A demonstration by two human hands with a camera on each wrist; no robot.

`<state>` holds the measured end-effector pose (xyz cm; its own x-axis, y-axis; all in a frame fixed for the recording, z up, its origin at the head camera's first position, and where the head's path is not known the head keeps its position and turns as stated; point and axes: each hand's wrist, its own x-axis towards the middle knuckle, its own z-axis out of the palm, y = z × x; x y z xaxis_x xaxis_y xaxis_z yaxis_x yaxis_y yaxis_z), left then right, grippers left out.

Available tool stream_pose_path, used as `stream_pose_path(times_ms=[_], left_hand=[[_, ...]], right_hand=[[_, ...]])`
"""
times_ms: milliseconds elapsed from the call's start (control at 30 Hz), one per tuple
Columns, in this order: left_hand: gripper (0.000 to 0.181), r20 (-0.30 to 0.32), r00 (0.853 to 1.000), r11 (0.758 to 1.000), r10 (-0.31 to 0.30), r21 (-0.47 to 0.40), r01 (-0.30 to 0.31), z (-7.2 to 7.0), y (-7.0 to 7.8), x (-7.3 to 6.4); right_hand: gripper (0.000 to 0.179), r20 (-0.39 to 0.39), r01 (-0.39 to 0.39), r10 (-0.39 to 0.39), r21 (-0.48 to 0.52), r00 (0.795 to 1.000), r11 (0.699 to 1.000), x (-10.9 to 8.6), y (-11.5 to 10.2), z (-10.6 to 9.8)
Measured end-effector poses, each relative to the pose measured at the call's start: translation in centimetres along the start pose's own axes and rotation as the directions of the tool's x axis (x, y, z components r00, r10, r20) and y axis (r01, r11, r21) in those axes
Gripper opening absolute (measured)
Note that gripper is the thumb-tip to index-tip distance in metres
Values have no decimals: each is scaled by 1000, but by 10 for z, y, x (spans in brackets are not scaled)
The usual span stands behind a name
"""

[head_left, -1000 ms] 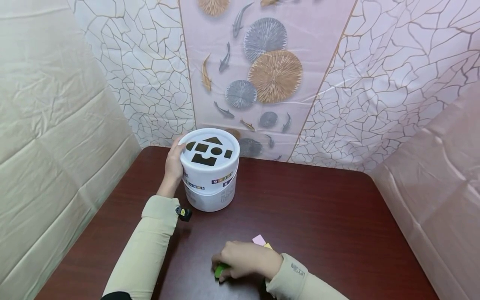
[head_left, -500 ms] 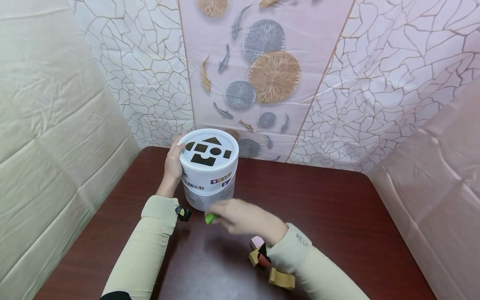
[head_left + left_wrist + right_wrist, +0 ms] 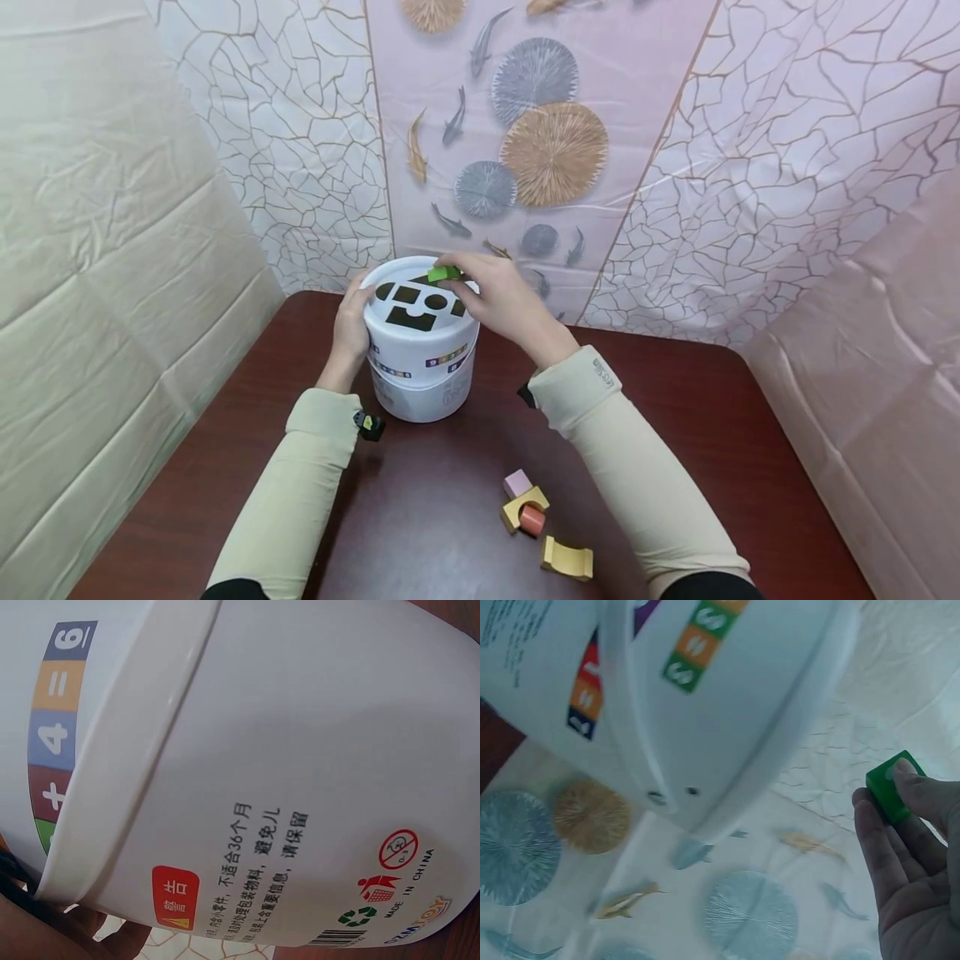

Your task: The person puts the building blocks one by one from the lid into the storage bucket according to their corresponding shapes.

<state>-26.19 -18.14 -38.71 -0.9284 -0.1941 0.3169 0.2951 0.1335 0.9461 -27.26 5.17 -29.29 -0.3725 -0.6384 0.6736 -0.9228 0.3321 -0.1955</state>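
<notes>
A white lidded bucket [image 3: 420, 404] printed with coloured number strips stands on the table. Its lid [image 3: 452, 329] has several cut-out shapes, including a triangle, a circle and an arch. My left hand [image 3: 349, 329] grips the bucket's left side, thumb at the lid's rim; the left wrist view shows only part of this hand [image 3: 45, 930] beside the bucket wall. My right hand [image 3: 506, 302] pinches a green block [image 3: 444, 273] between thumb and fingers, over the back of the lid near the triangular hole. The right wrist view shows the green block [image 3: 887, 787] at the fingertips.
Nearer me on the dark red-brown table [image 3: 637, 433] lie a pink block [image 3: 517, 483], a yellow arch block [image 3: 514, 510], a red cylinder [image 3: 532, 521] and a yellow curved block [image 3: 567, 559]. A patterned cloth [image 3: 300, 150] hangs behind the table.
My right hand has taken the green block from the table up and away from me to above the lid, uncovering the other blocks. The left hand stays on the bucket.
</notes>
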Motion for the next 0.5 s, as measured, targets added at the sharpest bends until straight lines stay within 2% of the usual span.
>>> stream_pose_path(times_ms=[200,333,400,500], left_hand=[[52,-3,1000,1000,2,-5,-2,-1,-25,12],[53,-8,1000,1000,15,3,-15,-2,-27,11],[53,-7,1000,1000,14,14,-14,-2,-20,9],[53,-1,1000,1000,13,17,-13,-2,-19,9]], right_hand=[[22,147,-57,61,-33,987,998,2,2,17],[21,197,-58,62,-28,978,998,-1,3,26],[20,213,-58,65,-36,975,998,-3,4,30],[21,248,-61,70,-46,966,997,-5,8,31]])
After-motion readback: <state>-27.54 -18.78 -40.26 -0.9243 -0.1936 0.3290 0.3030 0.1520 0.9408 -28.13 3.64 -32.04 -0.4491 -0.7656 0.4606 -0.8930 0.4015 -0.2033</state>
